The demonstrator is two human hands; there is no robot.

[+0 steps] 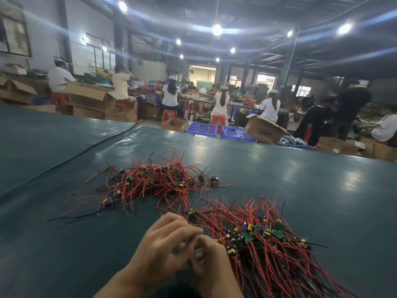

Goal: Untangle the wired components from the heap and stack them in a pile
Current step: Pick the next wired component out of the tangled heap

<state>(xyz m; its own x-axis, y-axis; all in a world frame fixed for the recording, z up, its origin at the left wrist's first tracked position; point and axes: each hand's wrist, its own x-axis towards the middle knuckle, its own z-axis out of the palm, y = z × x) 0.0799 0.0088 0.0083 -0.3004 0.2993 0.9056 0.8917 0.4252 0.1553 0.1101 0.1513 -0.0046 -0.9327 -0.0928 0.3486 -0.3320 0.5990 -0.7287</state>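
Where the two hands meet at the near left edge of the pile [264,239], the left hand [165,239] and right hand [207,258] touch fingertip to fingertip, fingers curled inward; whether they pinch a wire between them I cannot tell. That pile of red-wired components, with small green boards clustered at its middle, fans out on the desk [322,190], its wires running toward the near edge. Just beyond the pile and to its left lies the tangled heap [150,181], apart from both hands, with loose red and black ends straggling outward. Bare desk stretches left of the pile past the left forearm, and right of the pile to the frame's side. Well beyond the pile, the desk's far edge runs across, with blue crates [202,128] past it; far left of the pile a dark seam [86,148] crosses the cover diagonally.
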